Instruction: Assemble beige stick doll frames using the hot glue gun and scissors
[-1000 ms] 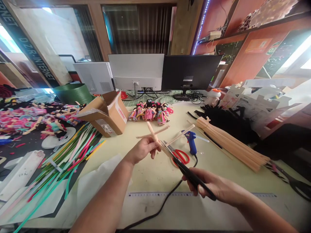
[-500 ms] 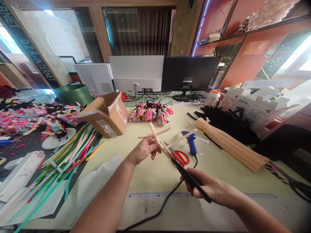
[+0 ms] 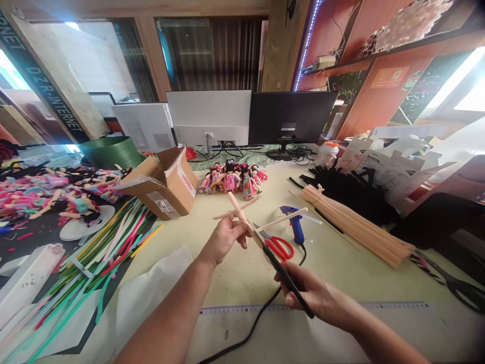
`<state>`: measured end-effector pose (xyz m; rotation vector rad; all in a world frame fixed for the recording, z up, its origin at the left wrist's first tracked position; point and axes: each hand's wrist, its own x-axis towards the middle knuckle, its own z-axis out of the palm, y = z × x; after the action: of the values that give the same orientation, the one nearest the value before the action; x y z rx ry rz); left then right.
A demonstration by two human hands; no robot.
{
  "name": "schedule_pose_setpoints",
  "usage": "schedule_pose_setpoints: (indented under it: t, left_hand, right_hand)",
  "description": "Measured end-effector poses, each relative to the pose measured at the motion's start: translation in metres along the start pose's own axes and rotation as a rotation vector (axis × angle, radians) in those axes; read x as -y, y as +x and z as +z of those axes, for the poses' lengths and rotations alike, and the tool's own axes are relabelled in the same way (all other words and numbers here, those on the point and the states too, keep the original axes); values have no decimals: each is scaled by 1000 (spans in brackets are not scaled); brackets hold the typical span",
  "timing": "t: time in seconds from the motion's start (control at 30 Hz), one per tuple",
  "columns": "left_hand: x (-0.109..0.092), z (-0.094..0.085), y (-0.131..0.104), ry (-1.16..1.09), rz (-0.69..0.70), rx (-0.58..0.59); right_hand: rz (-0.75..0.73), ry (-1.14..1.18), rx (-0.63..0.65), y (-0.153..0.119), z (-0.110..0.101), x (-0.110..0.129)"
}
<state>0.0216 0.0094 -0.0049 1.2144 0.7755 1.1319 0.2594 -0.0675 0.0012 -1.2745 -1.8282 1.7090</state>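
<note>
My left hand (image 3: 223, 237) pinches a beige pipe-cleaner figure (image 3: 235, 206), a thick fuzzy stem with thin arms crossing it, held above the table. One straight beige piece (image 3: 282, 219) sticks out to the right. My right hand (image 3: 306, 288) grips a long, slim, black-handled tool (image 3: 282, 270). Its narrow far end lies against the figure's lower part beside my left fingers; its exact kind is unclear. Just behind, red-handled scissors (image 3: 281, 248) and a blue glue gun (image 3: 297, 227) lie on the table.
Finished small dolls (image 3: 231, 179) stand beside an open cardboard box (image 3: 174, 189). Coloured pipe cleaners (image 3: 102, 247) lie left; a beige bundle (image 3: 352, 222) and large black scissors (image 3: 454, 285) lie right. A ruler (image 3: 379, 305) and black cord (image 3: 252, 328) are in front.
The black-handled tool and my right hand have shifted slightly left, and the tool stands a little steeper. The figure stays pinched in my left hand. The whole view has shifted slightly.
</note>
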Motion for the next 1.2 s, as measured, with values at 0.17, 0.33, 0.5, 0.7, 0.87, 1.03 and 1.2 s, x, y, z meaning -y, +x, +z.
schedule_pose_setpoints:
  t: [0.17, 0.33, 0.5, 0.7, 0.87, 1.03, 1.2]
  left_hand:
    - [-1, 4, -2, -43, -28, -27]
    - [-1, 6, -3, -60, -40, -34]
    - [0, 6, -2, -41, -46, -32]
    - [0, 9, -3, -67, -18, -31]
    - [0, 15, -4, -116, -46, -75]
    - [0, 20, -3, -180, -91, -117]
    - [1, 22, -3, -223, -86, -157]
  right_hand:
    - [15, -17, -46, 3, 5, 0]
    - [10, -129, -83, 6, 7, 2]
    - [-1, -240, -122, 8, 9, 1]
    - [-3, -277, -139, 8, 10, -1]
    - [-32, -269, -172, 7, 14, 1]
    - [-20, -277, -185, 9, 18, 5]
    - [-30, -304, -212, 13, 19, 4]
